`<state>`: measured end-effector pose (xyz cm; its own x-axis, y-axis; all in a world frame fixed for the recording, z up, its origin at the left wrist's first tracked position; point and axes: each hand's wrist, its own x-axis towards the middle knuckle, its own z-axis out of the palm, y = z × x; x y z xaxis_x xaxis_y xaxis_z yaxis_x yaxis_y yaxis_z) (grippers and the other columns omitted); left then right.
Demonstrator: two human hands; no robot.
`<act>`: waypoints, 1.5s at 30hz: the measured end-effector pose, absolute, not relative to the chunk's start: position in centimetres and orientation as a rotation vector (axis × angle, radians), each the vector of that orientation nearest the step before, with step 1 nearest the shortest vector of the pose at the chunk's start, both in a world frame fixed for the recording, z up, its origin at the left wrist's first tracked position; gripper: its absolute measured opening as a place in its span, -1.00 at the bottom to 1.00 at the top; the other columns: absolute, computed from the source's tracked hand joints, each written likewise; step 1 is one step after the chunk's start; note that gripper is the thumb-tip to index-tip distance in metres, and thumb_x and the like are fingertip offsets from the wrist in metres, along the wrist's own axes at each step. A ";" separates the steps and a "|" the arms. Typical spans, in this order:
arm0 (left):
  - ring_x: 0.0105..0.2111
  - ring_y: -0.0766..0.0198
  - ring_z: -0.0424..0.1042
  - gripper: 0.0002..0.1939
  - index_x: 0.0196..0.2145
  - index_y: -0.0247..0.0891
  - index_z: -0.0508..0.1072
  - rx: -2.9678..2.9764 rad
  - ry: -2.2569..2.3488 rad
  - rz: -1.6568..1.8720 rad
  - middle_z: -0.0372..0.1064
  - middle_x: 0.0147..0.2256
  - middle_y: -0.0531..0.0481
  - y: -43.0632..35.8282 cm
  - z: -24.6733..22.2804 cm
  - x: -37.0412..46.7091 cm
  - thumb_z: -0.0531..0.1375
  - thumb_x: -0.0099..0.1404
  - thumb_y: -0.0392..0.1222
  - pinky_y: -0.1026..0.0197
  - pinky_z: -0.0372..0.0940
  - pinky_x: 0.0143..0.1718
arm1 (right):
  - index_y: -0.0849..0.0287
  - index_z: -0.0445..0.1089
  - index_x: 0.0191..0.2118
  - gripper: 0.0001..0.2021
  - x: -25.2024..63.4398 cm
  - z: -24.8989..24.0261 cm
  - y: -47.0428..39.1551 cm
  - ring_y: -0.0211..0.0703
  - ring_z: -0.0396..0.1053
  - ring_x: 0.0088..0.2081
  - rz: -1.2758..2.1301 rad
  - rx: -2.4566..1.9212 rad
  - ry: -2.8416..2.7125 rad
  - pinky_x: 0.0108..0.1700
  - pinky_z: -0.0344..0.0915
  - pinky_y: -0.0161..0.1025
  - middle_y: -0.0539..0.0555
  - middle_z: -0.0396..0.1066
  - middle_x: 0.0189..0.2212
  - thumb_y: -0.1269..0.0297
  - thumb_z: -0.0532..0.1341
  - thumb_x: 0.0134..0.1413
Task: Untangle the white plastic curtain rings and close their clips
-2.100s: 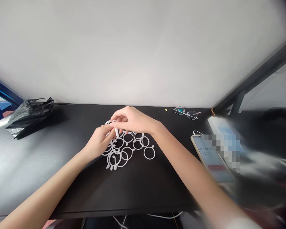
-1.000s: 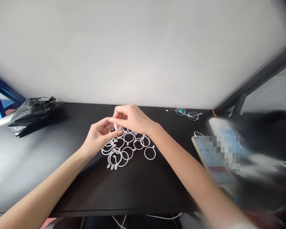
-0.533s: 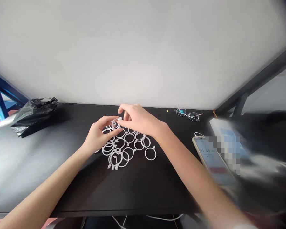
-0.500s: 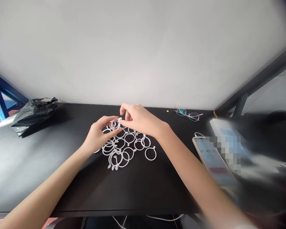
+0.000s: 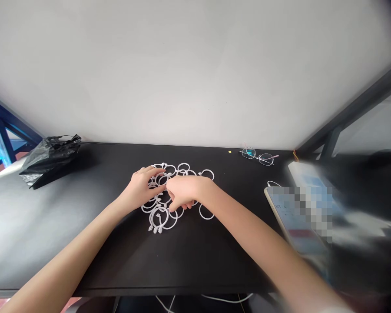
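A heap of several white plastic rings (image 5: 159, 218) with small clasps lies on the black table (image 5: 195, 256) near its middle. My left hand (image 5: 140, 190) rests on the heap's left side, its fingertips closed on a white ring (image 5: 163, 178). My right hand (image 5: 186, 191) is down on the heap's middle with its fingers curled, pinching among the rings; the ring it grips is mostly hidden under the fingers. Loose rings (image 5: 183, 167) show beyond both hands.
A crumpled black plastic bag (image 5: 48, 157) lies at the far left. Eyeglasses (image 5: 259, 157) sit by the white wall at the back right. A phone (image 5: 295, 224) and a white device with cables (image 5: 308, 178) lie at the right. Dark frame bars rise at both sides.
Both hands have come down from above the heap onto it. My right hand moved toward me and left, onto the heap's middle. More rings now show at the far side.
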<state>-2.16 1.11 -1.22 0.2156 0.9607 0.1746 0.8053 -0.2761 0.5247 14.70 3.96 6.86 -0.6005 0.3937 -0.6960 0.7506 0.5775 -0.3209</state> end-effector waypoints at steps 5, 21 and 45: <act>-0.05 -0.02 0.37 -0.57 -0.03 -0.19 0.42 2.157 1.632 0.696 0.41 -0.04 -0.14 1.0 -1.0 -2.1 0.15 0.18 0.02 -0.04 0.25 0.00 | 0.25 0.29 -0.57 -0.87 14.6 7.1 3.4 -0.24 0.34 -0.56 -0.840 0.903 2.230 -0.47 0.30 -0.28 0.01 0.39 -0.60 0.46 0.15 -0.05; -0.11 0.07 0.45 -0.74 -0.13 -0.22 0.50 1.815 1.235 0.937 0.49 -0.14 -0.11 -0.2 0.8 -0.8 0.18 0.30 -0.04 0.04 0.30 0.00 | 0.24 0.33 -0.51 -0.95 18.1 11.1 3.6 -0.23 0.33 -0.62 -0.903 1.093 2.476 -0.57 0.17 -0.30 0.05 0.39 -0.61 0.41 0.21 -0.10; -0.24 0.09 0.44 -0.64 -0.03 -0.08 0.49 1.622 1.112 0.838 0.51 -0.22 0.00 -0.4 0.7 -0.8 0.11 0.22 -0.17 0.14 0.36 -0.22 | 0.23 0.33 -0.42 -0.90 19.0 11.3 3.9 -0.32 0.29 -0.55 -1.068 1.073 2.775 -0.53 0.07 -0.35 0.04 0.40 -0.46 0.33 0.20 0.06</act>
<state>-0.77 -0.42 0.65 0.3475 0.9375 0.0182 0.2761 -0.1209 0.9535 19.02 3.87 11.35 -0.7693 0.6025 -0.2124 0.5895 0.5413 -0.5996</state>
